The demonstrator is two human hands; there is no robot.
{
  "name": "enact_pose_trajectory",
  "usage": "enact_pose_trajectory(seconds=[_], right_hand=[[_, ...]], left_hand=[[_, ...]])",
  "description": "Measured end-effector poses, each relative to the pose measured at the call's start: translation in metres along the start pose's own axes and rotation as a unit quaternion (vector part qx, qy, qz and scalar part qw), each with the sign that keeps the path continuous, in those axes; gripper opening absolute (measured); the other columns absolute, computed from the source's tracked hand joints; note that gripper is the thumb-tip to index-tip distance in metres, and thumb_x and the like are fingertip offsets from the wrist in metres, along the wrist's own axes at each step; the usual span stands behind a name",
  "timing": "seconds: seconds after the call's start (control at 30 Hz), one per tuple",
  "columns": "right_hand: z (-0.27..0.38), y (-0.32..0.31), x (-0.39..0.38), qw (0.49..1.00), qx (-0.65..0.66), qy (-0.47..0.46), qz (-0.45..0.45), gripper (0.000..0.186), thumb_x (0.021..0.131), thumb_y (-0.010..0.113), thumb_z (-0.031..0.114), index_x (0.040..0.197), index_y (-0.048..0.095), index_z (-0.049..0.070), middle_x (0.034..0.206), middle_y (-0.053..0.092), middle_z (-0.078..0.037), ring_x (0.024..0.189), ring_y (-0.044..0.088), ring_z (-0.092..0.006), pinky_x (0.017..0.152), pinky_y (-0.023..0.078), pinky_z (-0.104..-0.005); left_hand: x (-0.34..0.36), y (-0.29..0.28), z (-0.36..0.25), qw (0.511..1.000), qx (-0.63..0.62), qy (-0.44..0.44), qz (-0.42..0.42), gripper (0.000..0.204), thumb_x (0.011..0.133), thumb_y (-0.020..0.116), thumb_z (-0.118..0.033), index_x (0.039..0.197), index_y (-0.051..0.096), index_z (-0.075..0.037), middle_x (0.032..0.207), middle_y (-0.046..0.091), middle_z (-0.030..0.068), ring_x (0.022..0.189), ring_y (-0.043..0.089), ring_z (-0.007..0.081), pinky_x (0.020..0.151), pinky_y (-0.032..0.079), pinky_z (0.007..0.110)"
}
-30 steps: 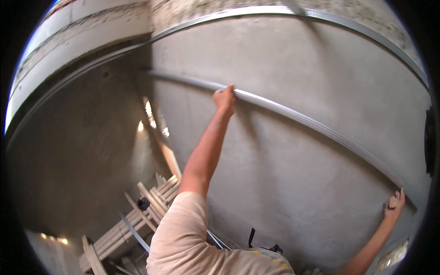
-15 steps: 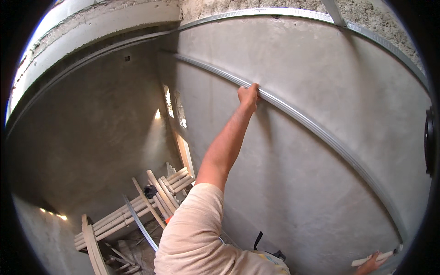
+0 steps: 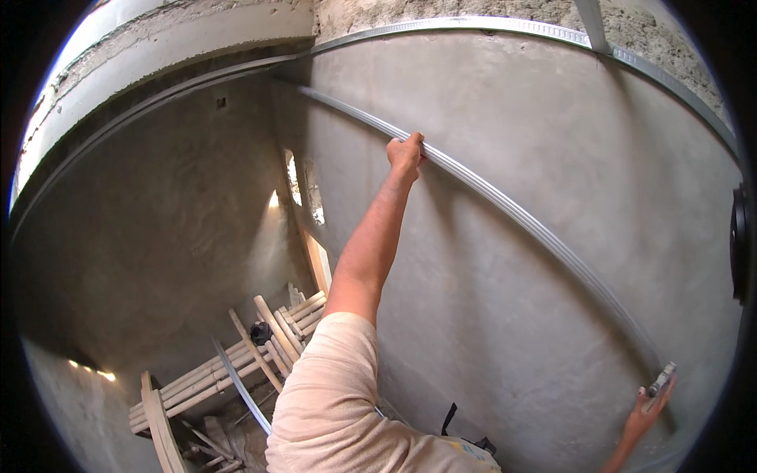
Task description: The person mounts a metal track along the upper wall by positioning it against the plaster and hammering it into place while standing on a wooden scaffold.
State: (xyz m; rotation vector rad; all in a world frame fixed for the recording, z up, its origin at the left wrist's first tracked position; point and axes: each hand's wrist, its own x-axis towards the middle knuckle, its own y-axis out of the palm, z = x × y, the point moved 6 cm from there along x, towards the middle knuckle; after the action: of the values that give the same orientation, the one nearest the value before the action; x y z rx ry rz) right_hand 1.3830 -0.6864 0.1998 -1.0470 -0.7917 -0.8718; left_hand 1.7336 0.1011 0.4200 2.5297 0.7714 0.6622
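Observation:
A long, ribbed metal channel [image 3: 505,203] slants across the grey plastered wall [image 3: 489,315], from the far corner down to the lower right. My left hand [image 3: 406,156] is closed round its upper part, with that arm stretched up and forward. Near the lower right end, my right hand [image 3: 648,410] grips a small pale-and-grey tool [image 3: 662,380] against the end of the channel. Its kind is unclear, and fingers partly hide it. Whether the tool touches the channel I cannot tell.
A metal track [image 3: 441,25] runs along the wall's top, with an upright metal stud [image 3: 593,27] meeting it. Bamboo poles [image 3: 213,370] form a scaffold at lower left, beside a loose metal strip [image 3: 240,386]. Narrow openings [image 3: 292,177] pierce the wall near the corner.
My left hand has shifted slightly left and up with the channel. The channel's lower end has moved up and left. My right hand has risen with the tool, which is turned more upright.

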Motion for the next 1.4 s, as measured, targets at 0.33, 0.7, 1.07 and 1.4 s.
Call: enact_pose_trajectory(seconds=[0.33,0.7,1.07,1.4], right_hand=[[0.002,0.040,0.011,0.995,-0.041,0.079,0.042,0.050,0.095,0.068,0.006,0.143,0.054,-0.001,0.152,0.049,-0.018,0.140,0.047,-0.0370,0.115,0.038,-0.0442],[0.040,0.082,0.019,0.992,-0.078,0.089,-0.033,0.042,0.099,0.064,0.010,0.140,0.056,-0.001,0.143,0.058,-0.019,0.132,0.055,-0.0384,0.108,0.045,-0.0446],[-0.003,0.127,0.037,0.988,-0.043,0.085,-0.125,0.049,0.095,0.067,0.006,0.143,0.056,0.002,0.145,0.058,-0.017,0.134,0.055,-0.0361,0.110,0.043,-0.0420],[-0.026,0.140,0.012,0.985,-0.050,0.017,-0.161,0.046,0.086,0.071,0.005,0.132,0.065,0.004,0.134,0.066,-0.018,0.129,0.059,-0.0358,0.109,0.047,-0.0476]], left_hand=[[-0.008,0.007,-0.024,0.999,0.016,0.025,0.022,0.025,0.082,0.075,-0.011,0.089,0.054,-0.001,0.080,0.059,0.0072,0.069,0.061,0.0189,0.058,0.060,0.040],[0.049,-0.006,-0.021,0.998,0.042,0.018,0.051,0.028,0.085,0.080,-0.014,0.091,0.055,0.000,0.081,0.062,0.0086,0.063,0.063,0.0188,0.057,0.062,0.040],[-0.211,0.116,0.034,0.690,0.309,0.628,0.186,0.066,0.078,0.085,-0.037,0.132,0.061,-0.009,0.131,0.059,0.0146,0.124,0.056,0.0345,0.104,0.040,0.057],[-0.458,0.295,0.179,0.467,0.367,0.670,0.445,0.048,0.088,0.066,-0.014,0.135,0.061,-0.017,0.125,0.065,0.0028,0.124,0.059,0.0193,0.117,0.030,0.058]])
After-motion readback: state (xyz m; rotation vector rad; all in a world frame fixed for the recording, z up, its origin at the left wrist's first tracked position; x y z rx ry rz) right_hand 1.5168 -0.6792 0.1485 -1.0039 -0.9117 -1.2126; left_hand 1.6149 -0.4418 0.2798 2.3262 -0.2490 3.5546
